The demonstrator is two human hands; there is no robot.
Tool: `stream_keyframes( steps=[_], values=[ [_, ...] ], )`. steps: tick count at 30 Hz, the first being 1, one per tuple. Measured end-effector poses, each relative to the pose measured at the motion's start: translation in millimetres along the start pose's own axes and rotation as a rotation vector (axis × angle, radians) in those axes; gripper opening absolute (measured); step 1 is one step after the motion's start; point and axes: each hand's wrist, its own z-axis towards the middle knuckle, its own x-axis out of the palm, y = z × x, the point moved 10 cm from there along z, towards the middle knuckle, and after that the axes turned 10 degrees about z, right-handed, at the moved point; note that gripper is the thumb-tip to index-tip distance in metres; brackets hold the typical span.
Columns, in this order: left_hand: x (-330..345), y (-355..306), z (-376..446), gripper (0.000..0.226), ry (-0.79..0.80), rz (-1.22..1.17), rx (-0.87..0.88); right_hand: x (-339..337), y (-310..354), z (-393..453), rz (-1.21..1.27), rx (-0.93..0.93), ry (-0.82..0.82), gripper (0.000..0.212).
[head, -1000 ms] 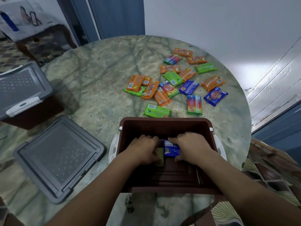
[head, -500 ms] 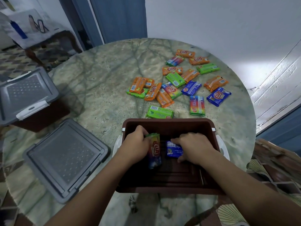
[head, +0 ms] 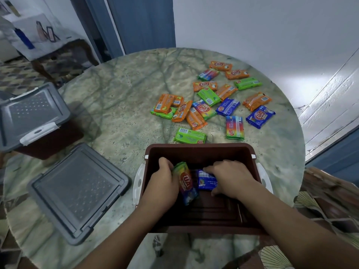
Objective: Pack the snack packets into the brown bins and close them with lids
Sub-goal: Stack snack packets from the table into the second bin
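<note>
Brown open bin (head: 200,150) at the near edge of the table, both hands inside it. Left hand (head: 163,181) grips a rainbow packet (head: 185,181) stood on edge, fingers curled round its far side. Right hand (head: 233,177) presses down on a blue packet (head: 206,181) lying flat on the bin floor, fingers curled over it, thumb at its near edge. The two packets touch, rainbow one left of blue one. Bin has white latch handles (head: 138,183) on both sides.

Beyond the bin: loose packets (head: 209,101) scattered on the table, orange, green, blue, rainbow, some overlapping; a green packet (head: 190,136) lies just beyond the bin's far rim, a rainbow one (head: 234,127) near it. Left of the bin: grey lid (head: 77,191) flat on the table. Further left: second brown bin (head: 35,121) with a grey lid on, white latch facing the bin.

Table (head: 126,94) round, green-grey marble look. Beyond it white wall, blue door (head: 141,24). Far left of the bin: side table (head: 38,37) with a cloth and a blue bottle. Patterned floor.
</note>
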Motion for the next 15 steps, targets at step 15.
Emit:
stream_keyframes(
  steps=[15],
  values=[
    [43.7,-37.6,13.4,0.063,0.227,1.061,0.544,3.7,-2.6,2.6,-0.001,0.006,0.004,0.079]
  ],
)
